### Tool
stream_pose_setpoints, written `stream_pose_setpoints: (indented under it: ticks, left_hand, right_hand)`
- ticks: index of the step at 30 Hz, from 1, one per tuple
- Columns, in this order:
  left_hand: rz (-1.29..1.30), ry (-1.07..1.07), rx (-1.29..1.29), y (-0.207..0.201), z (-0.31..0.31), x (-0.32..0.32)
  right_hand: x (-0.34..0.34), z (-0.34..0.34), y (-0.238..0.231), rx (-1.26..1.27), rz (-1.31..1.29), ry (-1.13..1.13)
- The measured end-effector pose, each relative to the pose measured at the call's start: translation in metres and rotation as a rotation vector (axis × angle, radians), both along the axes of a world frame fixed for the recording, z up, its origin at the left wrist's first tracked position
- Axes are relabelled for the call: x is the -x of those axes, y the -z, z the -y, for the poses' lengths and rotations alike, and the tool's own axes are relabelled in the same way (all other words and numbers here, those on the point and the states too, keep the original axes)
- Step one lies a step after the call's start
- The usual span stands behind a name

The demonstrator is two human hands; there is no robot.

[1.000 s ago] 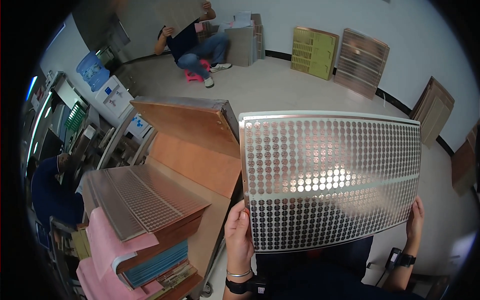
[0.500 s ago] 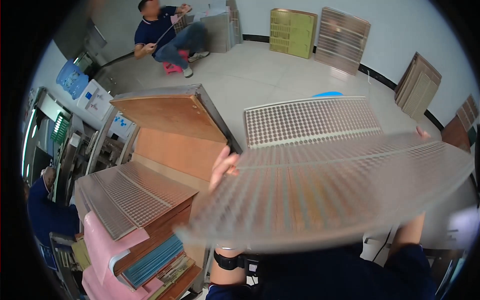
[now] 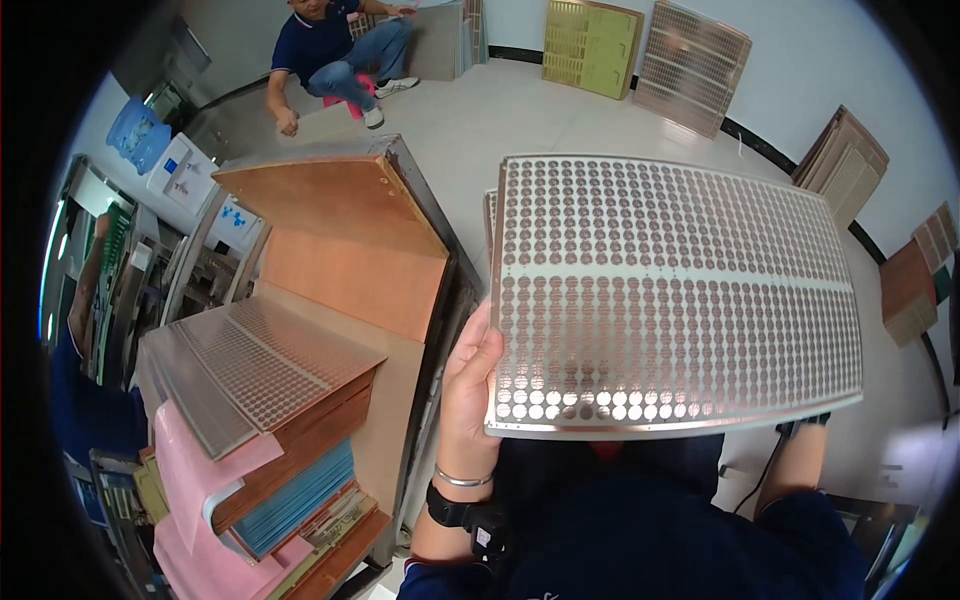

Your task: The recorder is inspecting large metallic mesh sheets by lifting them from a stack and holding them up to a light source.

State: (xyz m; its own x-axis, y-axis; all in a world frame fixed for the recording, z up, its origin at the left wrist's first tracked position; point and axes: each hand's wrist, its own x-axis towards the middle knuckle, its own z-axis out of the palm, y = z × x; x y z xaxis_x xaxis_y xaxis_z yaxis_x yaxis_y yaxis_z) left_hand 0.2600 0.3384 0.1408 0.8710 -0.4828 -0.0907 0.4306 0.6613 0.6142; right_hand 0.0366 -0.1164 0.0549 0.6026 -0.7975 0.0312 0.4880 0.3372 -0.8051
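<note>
I hold a large silvery panel (image 3: pixel 670 300) covered in rows of round copper dots, flat in front of my chest. My left hand (image 3: pixel 470 385) grips its lower left edge, thumb on top; a bracelet and a dark watch sit on that wrist. My right hand is hidden under the panel's lower right corner, and only its wrist (image 3: pixel 800 430) with a dark strap shows. The edge of a second, similar panel (image 3: pixel 490 215) peeks out behind the left side.
To my left a table (image 3: pixel 425 330) carries copper sheets (image 3: pixel 340 240), a stack of dotted panels (image 3: pixel 255 360), pink sheets (image 3: pixel 195 480) and blue sheets (image 3: pixel 300 500). A person (image 3: pixel 330 50) sits on the floor at the back. More panels (image 3: pixel 690 65) lean along the walls.
The panel swung from upright to a flat, blurred tilt half a second ago, and now lies face up before me. My left hand has stayed on its left edge.
</note>
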Motion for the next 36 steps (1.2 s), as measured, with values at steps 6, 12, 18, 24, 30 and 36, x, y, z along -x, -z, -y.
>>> stream_pose_setpoints:
  ticks: [6,12,18,24,30,36]
  left_hand:
    - [0.105,-0.156,0.01,-0.003,0.008,-0.006]
    - [0.183,-0.2,-0.006,-0.005,0.004,-0.008]
    - [0.198,-0.246,-0.018,-0.002,-0.007,-0.012]
    - [0.203,-0.289,-0.034,0.004,-0.021,-0.013]
    - [0.186,-0.339,-0.047,0.003,-0.059,-0.014]
    - [0.236,-0.148,0.143,-0.006,-0.098,-0.034]
  right_hand:
    - [-0.025,-0.034,-0.016,-0.136,0.472,-0.373]
    - [-0.022,-0.039,-0.027,-0.058,0.463,-0.393]
    - [-0.027,-0.046,-0.043,-0.056,0.369,-0.385]
    - [-0.027,-0.048,-0.039,-0.099,0.241,-0.347]
    - [-0.042,-0.058,-0.088,-0.06,0.108,-0.41]
    - [-0.07,-0.078,-0.105,-0.009,-0.448,-0.393]
